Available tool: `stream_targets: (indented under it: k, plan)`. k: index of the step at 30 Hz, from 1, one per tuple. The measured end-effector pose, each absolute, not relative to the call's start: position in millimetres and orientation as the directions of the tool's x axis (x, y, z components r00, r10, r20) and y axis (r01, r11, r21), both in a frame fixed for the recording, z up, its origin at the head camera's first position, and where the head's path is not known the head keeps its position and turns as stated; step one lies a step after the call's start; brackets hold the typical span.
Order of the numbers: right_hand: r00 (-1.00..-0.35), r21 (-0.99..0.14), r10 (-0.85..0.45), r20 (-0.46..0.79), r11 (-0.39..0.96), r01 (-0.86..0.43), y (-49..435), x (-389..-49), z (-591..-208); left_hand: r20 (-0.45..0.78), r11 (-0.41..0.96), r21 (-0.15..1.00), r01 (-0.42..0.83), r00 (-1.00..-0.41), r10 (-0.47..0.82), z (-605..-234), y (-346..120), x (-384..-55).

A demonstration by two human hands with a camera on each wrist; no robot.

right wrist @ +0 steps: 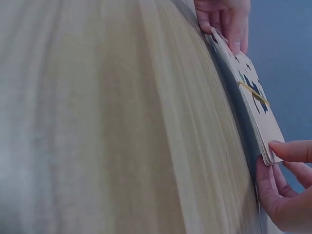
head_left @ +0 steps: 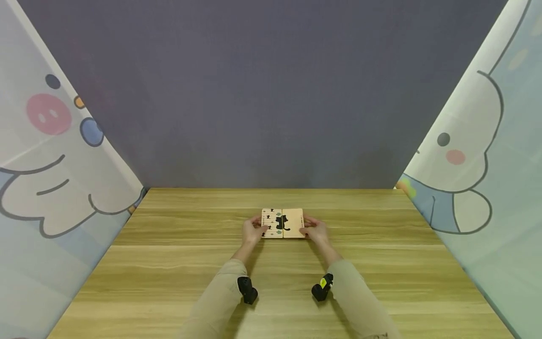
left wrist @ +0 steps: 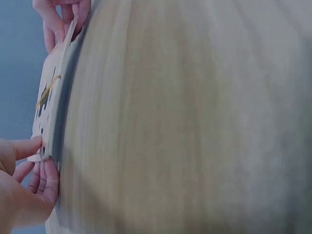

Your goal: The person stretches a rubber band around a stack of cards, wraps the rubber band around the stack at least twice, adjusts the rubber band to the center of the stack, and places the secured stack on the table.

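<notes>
A small cream notebook [head_left: 294, 217] with black cat prints is held level between both hands, close over the table. Striped print covers its left half, and a thin yellow elastic band [right wrist: 247, 88] runs across its middle. My left hand [head_left: 251, 231] pinches the left end, thumb on the cover and the other fingers underneath. At the opposite end, my right hand [head_left: 317, 231] grips it the same way. Stacked page edges show along the notebook's near side in the right wrist view.
The wood-grain table [head_left: 169, 263] reaches back to a dark grey wall panel [head_left: 271, 94]. Cartoon-printed curtains [head_left: 38, 188] stand along the left and right sides. A black wrist camera [head_left: 247, 290] sits on each sleeve.
</notes>
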State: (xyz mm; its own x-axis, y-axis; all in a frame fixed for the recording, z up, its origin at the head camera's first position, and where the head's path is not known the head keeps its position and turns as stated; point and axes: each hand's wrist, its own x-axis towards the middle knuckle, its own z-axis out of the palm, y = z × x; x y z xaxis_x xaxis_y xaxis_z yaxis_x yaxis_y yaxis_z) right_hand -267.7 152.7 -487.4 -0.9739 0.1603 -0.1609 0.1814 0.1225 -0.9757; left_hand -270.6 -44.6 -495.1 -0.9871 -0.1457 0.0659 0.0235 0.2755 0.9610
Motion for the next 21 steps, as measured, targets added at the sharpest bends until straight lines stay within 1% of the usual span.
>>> stream_targets:
  k: [5,8,12,13,16,17,18,21]
  plan:
    - [-0.972,-0.97,0.167,-0.168,0.149,0.193,151.1,-274.5,-488.9,0.074,0.298,0.954,0.031,-0.989,-0.132,-498.3,-45.2,-278.1]
    - [-0.969,-0.959,0.188,-0.16,0.202,0.198,149.9,-276.7,-488.3,0.058,0.329,0.944,0.008,-0.988,-0.142,-498.3,-44.5,-281.9]
    - [-0.969,-0.945,0.204,-0.137,0.267,0.19,148.4,-277.3,-487.5,0.032,0.355,0.934,-0.026,-0.987,-0.157,-510.5,-45.5,-292.0]
    - [-0.969,-0.939,0.207,-0.132,0.288,0.189,148.2,-277.2,-487.5,0.075,0.342,0.939,0.019,-0.985,-0.152,-520.8,-46.9,-297.8]
    - [-0.97,-0.925,0.211,-0.12,0.331,0.187,148.2,-276.5,-487.3,0.073,0.316,0.948,0.023,-0.986,-0.148,-534.1,-50.0,-305.7]
    - [-0.97,-0.922,0.213,-0.116,0.341,0.186,148.4,-276.3,-487.3,0.061,0.303,0.953,0.012,-0.986,-0.153,-536.7,-50.7,-307.3]
    - [-0.969,-0.919,0.217,-0.114,0.348,0.186,148.7,-276.0,-487.5,0.075,0.288,0.957,0.029,-0.986,-0.149,-533.6,-52.4,-303.6]
    - [-0.969,-0.922,0.221,-0.111,0.341,0.184,149.9,-275.6,-487.7,0.068,0.261,0.965,0.026,-0.986,-0.152,-547.4,-56.8,-312.4]
